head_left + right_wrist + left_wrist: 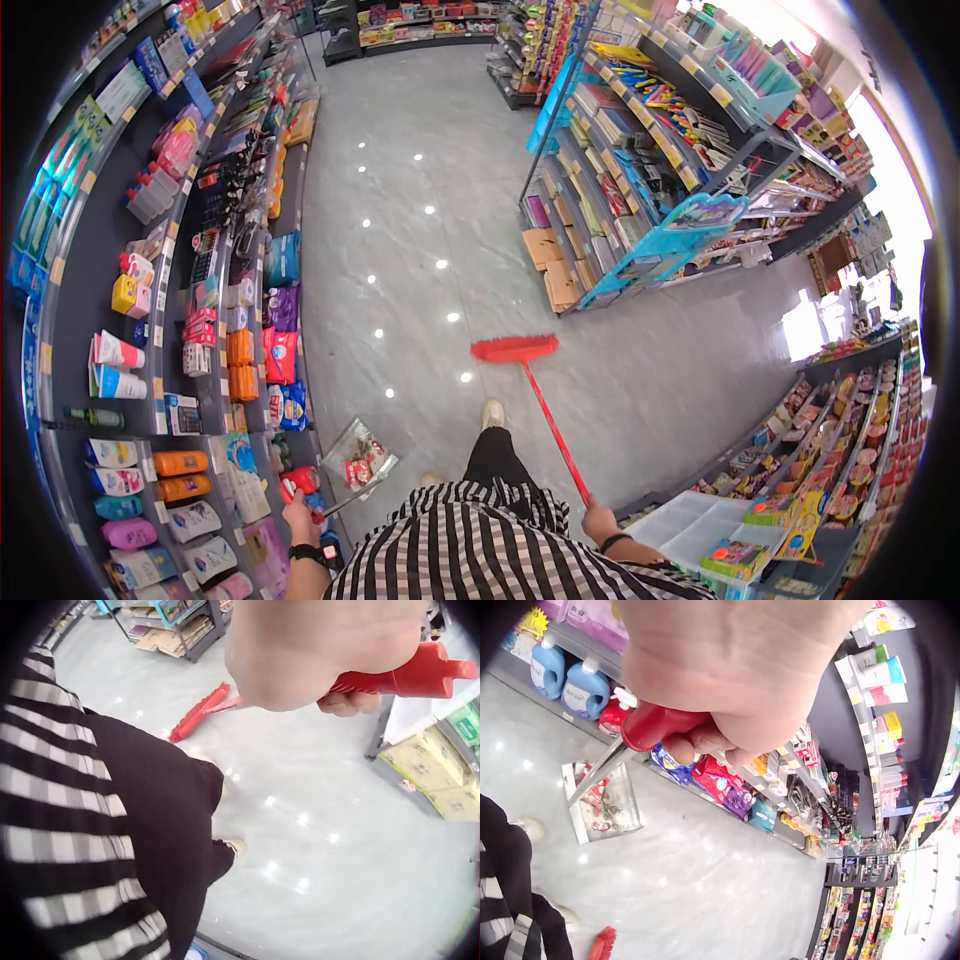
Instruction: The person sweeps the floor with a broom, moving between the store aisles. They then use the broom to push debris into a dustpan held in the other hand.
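My left hand point(300, 520) grips the red handle point(656, 726) of a long-handled dustpan point(574, 814). Its metal pole point(604, 772) slants down to the pan, which rests on the floor at my left, beside the shelf. Red and clear wrappers point(358, 472) with some dark dirt lie inside. On the other side, my right hand point(600, 524) holds a red broom by the top of its stick point(553, 420). The wide broom head point(515, 348) touches the floor ahead of my right foot, its bristles facing away from me in the head view.
Stocked shelves point(160, 300) line the left side, bottles and packets at floor level. A shelf unit point(640, 190) with a blue end panel stands ahead right, cardboard point(550, 262) at its base. Closer on the right are snack shelves point(830, 430) and a white-topped stand point(680, 525). Grey tiles point(400, 260) stretch ahead.
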The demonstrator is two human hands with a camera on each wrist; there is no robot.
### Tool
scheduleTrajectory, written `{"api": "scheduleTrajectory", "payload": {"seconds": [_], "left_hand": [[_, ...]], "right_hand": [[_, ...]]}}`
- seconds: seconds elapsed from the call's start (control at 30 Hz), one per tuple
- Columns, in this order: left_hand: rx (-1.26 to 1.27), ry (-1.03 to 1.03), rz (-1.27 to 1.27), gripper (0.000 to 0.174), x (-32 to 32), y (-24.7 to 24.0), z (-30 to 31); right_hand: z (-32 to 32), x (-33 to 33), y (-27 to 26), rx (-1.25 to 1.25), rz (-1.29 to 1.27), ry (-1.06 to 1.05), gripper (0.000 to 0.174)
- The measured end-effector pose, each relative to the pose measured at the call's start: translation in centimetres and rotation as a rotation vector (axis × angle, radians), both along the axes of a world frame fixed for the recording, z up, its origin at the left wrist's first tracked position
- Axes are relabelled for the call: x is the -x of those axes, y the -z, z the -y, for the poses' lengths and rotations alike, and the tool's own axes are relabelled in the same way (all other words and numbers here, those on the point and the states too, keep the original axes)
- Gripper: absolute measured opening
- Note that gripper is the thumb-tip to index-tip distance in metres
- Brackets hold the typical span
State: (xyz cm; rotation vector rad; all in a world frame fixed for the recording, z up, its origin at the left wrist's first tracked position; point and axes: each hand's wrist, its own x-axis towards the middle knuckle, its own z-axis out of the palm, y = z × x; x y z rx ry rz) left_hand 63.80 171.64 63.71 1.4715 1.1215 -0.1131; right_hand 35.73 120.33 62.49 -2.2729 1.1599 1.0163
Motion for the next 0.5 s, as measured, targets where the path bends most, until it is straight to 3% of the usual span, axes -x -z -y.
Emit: {"api": "scheduleTrajectory", "payload": {"seconds": [0.23, 0.33, 0.4, 0.43, 0.5], "left_hand": [[-0.180, -0.128, -0.065, 0.024, -1.3, -3.4, 4.4], [-0.247, -0.226, -0.088, 0.026, -1.3, -2.4, 3.1], [-0.294, -0.225, 0.050, 0.026, -0.4, -1.7, 1.7], [-0.277, -0.252, 0.029, 0.025, -1.1, -3.7, 3.7], [-0.277, -0.280, 0.022, 0.024, -2.3, -5.8, 6.4]], "right_hand": [[10.8, -19.6, 8.3, 0.006, 0.273, -0.061, 0.044], [14.5, -26.1, 7.7, 0.013, 0.323, -0.151, 0.043], [15.6, -27.8, 4.4, -0.006, 0.266, -0.155, 0.042], [16.7, -25.5, 5.9, -0.034, 0.356, -0.173, 0.045], [17.4, -21.4, 5.1, 0.014, 0.228, -0.278, 0.055]]}}
